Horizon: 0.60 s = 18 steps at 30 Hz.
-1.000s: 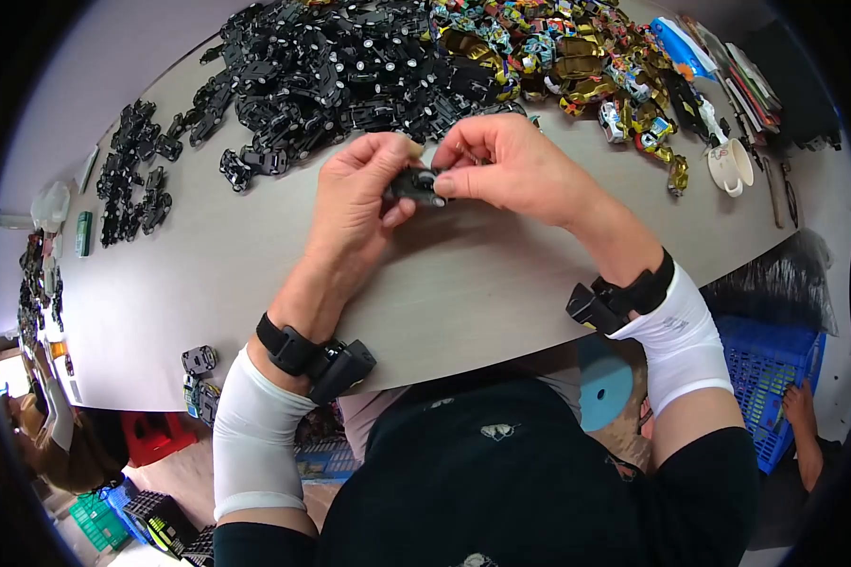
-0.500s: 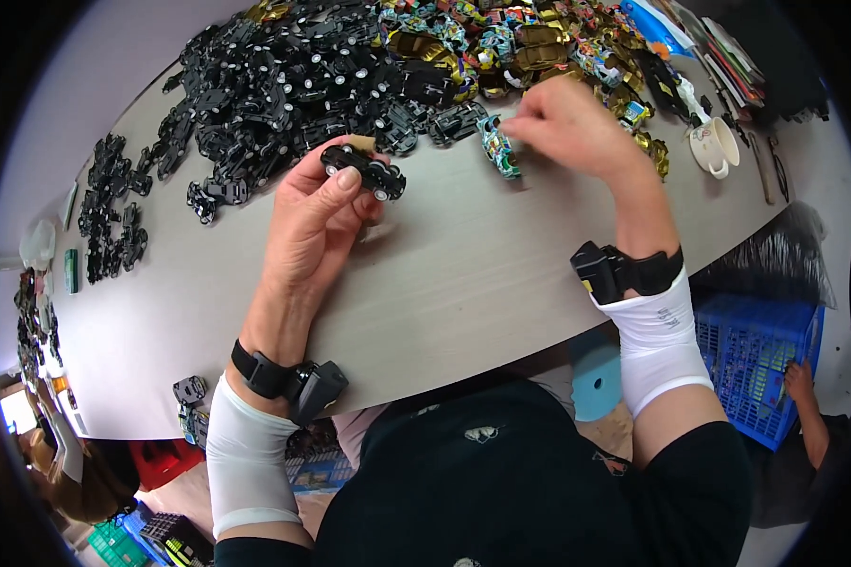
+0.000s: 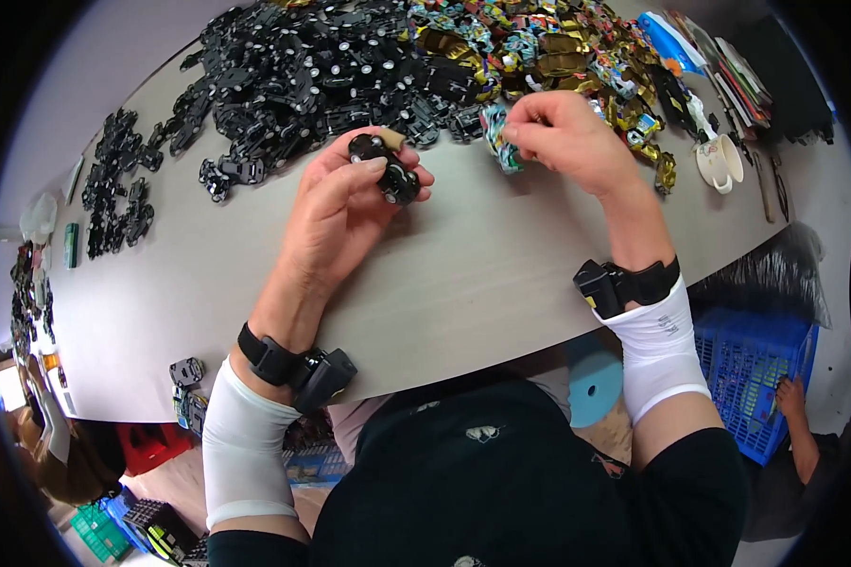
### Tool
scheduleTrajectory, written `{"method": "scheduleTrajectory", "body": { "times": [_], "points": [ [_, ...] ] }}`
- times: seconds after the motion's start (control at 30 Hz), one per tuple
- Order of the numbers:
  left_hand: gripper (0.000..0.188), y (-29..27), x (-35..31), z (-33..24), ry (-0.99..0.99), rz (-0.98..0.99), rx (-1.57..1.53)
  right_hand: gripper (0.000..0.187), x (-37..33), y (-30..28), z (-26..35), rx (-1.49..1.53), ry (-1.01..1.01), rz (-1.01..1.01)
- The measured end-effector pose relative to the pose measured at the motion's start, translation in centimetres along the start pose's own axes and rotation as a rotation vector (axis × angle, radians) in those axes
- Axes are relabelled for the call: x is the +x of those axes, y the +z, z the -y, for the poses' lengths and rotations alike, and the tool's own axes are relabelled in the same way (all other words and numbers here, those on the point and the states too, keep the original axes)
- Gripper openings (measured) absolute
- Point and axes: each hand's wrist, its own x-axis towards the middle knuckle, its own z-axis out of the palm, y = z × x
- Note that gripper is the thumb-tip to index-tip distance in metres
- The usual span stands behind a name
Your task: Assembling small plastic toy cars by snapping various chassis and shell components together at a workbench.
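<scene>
Left hand curled around black toy chassis, right hand pinching colourful shell

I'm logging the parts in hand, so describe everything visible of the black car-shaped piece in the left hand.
The black car-shaped piece is small and glossy, looks like plastic, and has dark, rounded wheels. The left hand grips it, thumb across its middle, fingers behind. It slants from upper left to lower right, held over the pale table. Finer details are too small to tell.
</scene>
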Motion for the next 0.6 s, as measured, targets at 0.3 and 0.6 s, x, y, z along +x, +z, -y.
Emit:
{"method": "scheduleTrajectory", "body": {
  "times": [0.3,0.6],
  "points": [
    [0.038,0.0,0.0,0.8,0.083,-0.142,0.511,0.008,0.9,5.1,2.3,0.337,-0.166,0.164],
    [0.033,-0.1,0.0,0.3,0.065,-0.2,0.472,0.02,0.6,-0.6,1.7,-0.442,-0.22,-0.369]
  ]
}}
